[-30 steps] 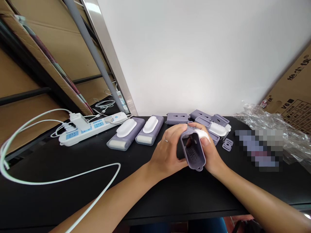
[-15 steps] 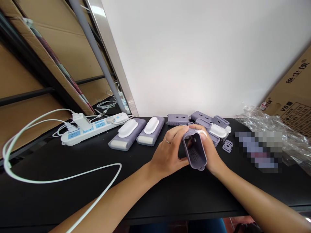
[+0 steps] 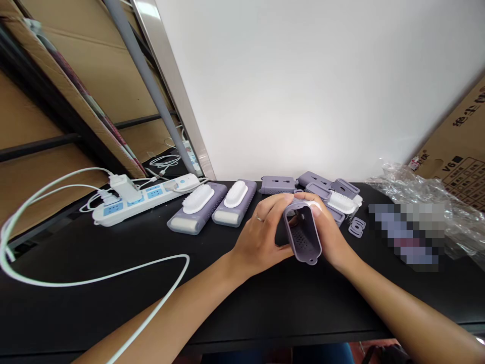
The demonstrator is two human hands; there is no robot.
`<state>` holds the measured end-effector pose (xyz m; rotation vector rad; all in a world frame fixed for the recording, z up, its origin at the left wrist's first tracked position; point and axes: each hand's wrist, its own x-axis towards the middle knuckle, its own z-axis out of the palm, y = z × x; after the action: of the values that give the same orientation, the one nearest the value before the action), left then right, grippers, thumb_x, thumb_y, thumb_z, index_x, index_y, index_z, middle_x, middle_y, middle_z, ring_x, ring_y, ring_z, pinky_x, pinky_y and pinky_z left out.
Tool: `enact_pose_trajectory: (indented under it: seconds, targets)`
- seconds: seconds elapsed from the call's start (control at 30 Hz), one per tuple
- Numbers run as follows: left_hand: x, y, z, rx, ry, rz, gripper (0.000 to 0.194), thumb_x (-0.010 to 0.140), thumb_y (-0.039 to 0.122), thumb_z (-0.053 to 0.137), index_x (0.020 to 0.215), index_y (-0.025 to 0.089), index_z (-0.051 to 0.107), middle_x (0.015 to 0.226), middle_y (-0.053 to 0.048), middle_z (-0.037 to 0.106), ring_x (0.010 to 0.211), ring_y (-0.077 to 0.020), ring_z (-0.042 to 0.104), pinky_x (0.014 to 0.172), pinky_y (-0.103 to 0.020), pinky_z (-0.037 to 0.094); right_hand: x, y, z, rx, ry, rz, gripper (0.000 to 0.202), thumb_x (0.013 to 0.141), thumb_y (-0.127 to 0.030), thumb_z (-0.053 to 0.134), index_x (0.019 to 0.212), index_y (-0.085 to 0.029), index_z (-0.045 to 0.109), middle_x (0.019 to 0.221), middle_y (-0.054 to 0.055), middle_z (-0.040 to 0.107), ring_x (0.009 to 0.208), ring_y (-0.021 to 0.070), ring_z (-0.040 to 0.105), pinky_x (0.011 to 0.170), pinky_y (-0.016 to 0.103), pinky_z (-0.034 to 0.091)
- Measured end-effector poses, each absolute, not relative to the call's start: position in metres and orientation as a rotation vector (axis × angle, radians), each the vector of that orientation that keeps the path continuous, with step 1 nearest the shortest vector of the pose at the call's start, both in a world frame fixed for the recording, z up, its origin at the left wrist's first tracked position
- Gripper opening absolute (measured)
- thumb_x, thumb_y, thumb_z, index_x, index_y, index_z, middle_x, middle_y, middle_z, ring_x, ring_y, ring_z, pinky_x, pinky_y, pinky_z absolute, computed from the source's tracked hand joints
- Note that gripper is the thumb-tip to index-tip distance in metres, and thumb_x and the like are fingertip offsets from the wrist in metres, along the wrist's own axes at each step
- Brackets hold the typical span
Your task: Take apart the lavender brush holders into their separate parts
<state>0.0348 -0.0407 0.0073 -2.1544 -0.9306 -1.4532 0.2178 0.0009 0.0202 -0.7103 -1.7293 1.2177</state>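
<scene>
Left hand (image 3: 263,235) and right hand (image 3: 329,232) grip the hollow purple case (image 3: 302,233), seemingly above the desk's (image 3: 235,313) front edge.

"V6" and partly cropped Chinese characters on the cardboard box (image 3: 447,146) at right.

Dull purple housing (image 3: 312,242), black table (image 3: 235,308).

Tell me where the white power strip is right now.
In the head view, the white power strip lies on the left side of the black table, just left of the two purple cases with white brushes.
</scene>
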Motion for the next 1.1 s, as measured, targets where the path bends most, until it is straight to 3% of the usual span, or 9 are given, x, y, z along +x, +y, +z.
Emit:
enact_pose_trajectory:
  seconds: [0.17, 0.33, 0.5, 0.6, 0.8, 1.1]
  targets:
    - [0.0328, -0.0398, 0.0053, -2.124, -1.008, -1.485, 0.100, 0.086, 0.049, 0.083, 0.165, 0.025, 0.027, 0.139, -0.020, 0.062, 0.128, -0.0354, 0.064, 0.104, -0.054, 0.060, 0.2180, -0.0012, 0.0229, -0.731, -1.755, 1.155, 0.049, 0.102, -0.069, 0.049, 0.126, -0.028, 0.061, 0.115, 0.007, 0.072, 0.104, 0.0285, 0.069, 0.082, 0.041, 0.060]
    - [0.0315, -0.0392, 0.0059, -2.114, -0.985, -1.470, 0.101, 0.087, 0.047, 0.083, 0.165, 0.023, 0.026, 0.138, -0.021, 0.062, 0.129, -0.0346, 0.064, 0.104, -0.052, 0.060, 0.2179, -0.0035, 0.0260, -0.744, -1.745, 1.134, 0.049, 0.101, -0.069, 0.052, 0.126, -0.028, 0.061, 0.103, 0.005, 0.072, 0.106, 0.0291, 0.068, 0.079, 0.040, 0.059]
    - [0.0312, -0.0384, 0.0066, -2.115, -0.984, -1.467, 0.101, 0.087, 0.049, 0.082, 0.166, 0.025, 0.024, 0.139, -0.019, 0.063, 0.129, -0.0349, 0.064, 0.104, -0.053, 0.059, 0.2187, -0.0039, 0.0271, -0.760, -1.742, 1.082, 0.048, 0.100, -0.069, 0.056, 0.123, -0.027, 0.063, 0.118, 0.008, 0.073, 0.111, 0.0296, 0.068, 0.080, 0.039, 0.059]
    - [0.0313, -0.0383, 0.0062, -2.102, -0.960, -1.469, 0.100, 0.087, 0.046, 0.083, 0.166, 0.021, 0.026, 0.138, -0.021, 0.062, 0.130, -0.0340, 0.064, 0.106, -0.051, 0.059, 0.2188, -0.0037, 0.0280, -0.763, -1.745, 1.046, 0.046, 0.100, -0.067, 0.057, 0.121, -0.027, 0.065, 0.116, 0.008, 0.073, 0.114, 0.0299, 0.067, 0.082, 0.038, 0.058]
    - [0.0318, -0.0403, 0.0065, -2.103, -1.005, -1.455, 0.100, 0.088, 0.047, 0.082, 0.166, 0.023, 0.025, 0.139, -0.020, 0.062, 0.131, -0.0337, 0.063, 0.107, -0.050, 0.059, 0.2183, -0.0029, 0.0300, -0.762, -1.745, 0.992, 0.040, 0.101, -0.063, 0.057, 0.115, -0.026, 0.067, 0.094, 0.004, 0.073, 0.110, 0.0285, 0.066, 0.082, 0.036, 0.055]
    - [0.0315, -0.0410, 0.0094, -2.136, -0.979, -1.417, 0.092, 0.093, 0.047, 0.076, 0.166, 0.022, 0.025, 0.137, -0.020, 0.063, 0.131, -0.0333, 0.063, 0.106, -0.050, 0.060, 0.2191, -0.0035, 0.0294, -0.772, -1.750, 0.981, 0.036, 0.102, -0.059, 0.057, 0.115, -0.027, 0.068, 0.098, 0.004, 0.074, 0.106, 0.0269, 0.066, 0.080, 0.035, 0.054]
